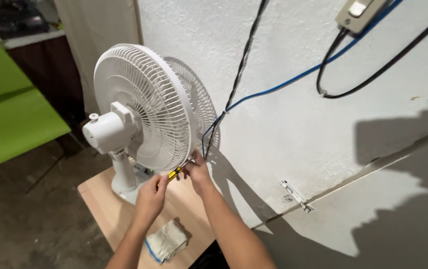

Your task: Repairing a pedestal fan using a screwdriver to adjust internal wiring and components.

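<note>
Green mat (9,109): lies far left, well apart from the desk.
Fan (144,107): white, upright on the wooden desk (99,199), its grille facing the wall.
Left hand (151,194): fingers curled shut around the yellow-handled screwdriver (175,173), just below the grille's bottom edge.
Cloth (166,241): whitish with a blue edge, crumpled on the desk beneath the forearms.
Screwdriver: tilted up to the right, its tip at the grille's lower rim, between both hands.
Right hand (198,172): fingers pinched at the grille's rim, touching the screwdriver's tip end.
Cables (274,87): black and blue, running across the white wall (298,139) to a box (358,12) top right.
</note>
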